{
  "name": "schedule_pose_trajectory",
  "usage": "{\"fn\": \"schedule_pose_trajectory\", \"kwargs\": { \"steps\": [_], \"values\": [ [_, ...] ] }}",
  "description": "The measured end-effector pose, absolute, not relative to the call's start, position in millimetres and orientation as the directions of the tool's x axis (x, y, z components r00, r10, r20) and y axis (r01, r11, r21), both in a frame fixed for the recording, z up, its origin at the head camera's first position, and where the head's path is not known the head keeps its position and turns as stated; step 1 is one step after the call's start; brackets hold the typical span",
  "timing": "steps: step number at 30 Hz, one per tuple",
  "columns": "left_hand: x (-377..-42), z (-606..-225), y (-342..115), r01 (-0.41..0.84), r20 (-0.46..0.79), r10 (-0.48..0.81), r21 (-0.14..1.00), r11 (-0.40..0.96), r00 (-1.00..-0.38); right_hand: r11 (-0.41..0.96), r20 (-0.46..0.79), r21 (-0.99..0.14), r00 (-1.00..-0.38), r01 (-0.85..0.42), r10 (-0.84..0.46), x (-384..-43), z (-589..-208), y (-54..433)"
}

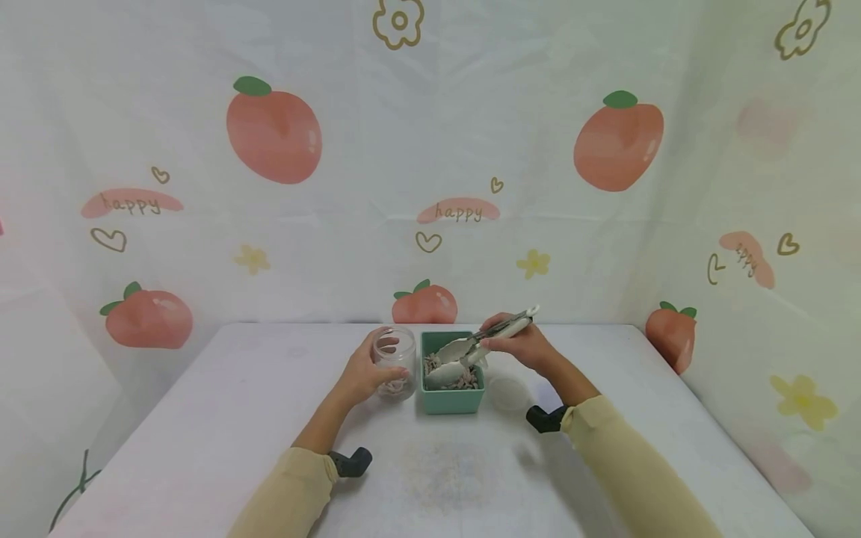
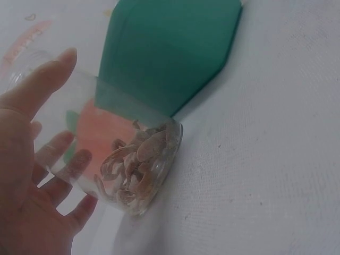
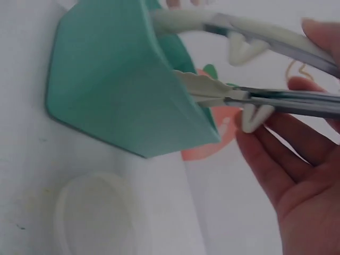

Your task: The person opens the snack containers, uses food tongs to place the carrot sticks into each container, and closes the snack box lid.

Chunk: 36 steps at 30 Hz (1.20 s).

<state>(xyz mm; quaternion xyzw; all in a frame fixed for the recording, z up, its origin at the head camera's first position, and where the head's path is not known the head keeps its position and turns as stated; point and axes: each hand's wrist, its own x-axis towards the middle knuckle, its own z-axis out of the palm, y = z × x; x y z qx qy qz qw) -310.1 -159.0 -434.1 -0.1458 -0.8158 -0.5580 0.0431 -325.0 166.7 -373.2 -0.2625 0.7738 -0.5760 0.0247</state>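
In the head view my left hand (image 1: pixel 364 371) grips a clear jar (image 1: pixel 397 345), its fingers and thumb around the wall. Small brownish curled pieces (image 2: pixel 135 167) lie at the bottom of the jar in the left wrist view. My right hand (image 1: pixel 521 345) holds a pair of tongs (image 1: pixel 501 332) with metal arms and whitish heads. Those heads are spread apart and reach down into a green box (image 1: pixel 452 402) just right of the jar. Similar pieces (image 1: pixel 467 379) fill the lower part of the box. Whether the tongs touch any piece cannot be told.
A round translucent lid (image 1: pixel 509 394) lies flat on the white table (image 1: pixel 444 478), right of the box. Behind the table hangs a white curtain (image 1: pixel 457 112) printed with peaches. Dark wrist mounts (image 1: pixel 351 462) sit under both forearms.
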Motion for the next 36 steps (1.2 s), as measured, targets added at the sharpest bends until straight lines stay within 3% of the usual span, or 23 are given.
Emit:
{"fn": "schedule_pose_trajectory", "kwargs": {
  "steps": [9, 19, 25, 36],
  "values": [
    [-310.4, -433.7, -158.4, 0.287, 0.234, 0.189, 0.893, 0.347, -0.954, 0.239, 0.296, -0.85, -0.801, -0.469, -0.521, -322.3, -370.1, 167.6],
    [-309.1, -433.7, -159.5, 0.285, 0.23, 0.193, 0.896, 0.341, -0.954, 0.28, 0.31, -0.855, -0.863, -0.437, -0.399, -321.0, -377.3, 158.9],
    [-308.3, -434.4, -159.8, 0.288, 0.237, 0.185, 0.895, 0.34, -0.954, 0.28, 0.313, -0.856, -0.867, -0.434, -0.387, -320.9, -376.9, 158.1],
    [-310.0, -435.3, -159.2, 0.303, 0.251, 0.187, 0.89, 0.341, -0.95, 0.183, 0.34, -0.894, -0.885, -0.409, -0.32, -315.3, -378.6, 157.8]
  ]
}}
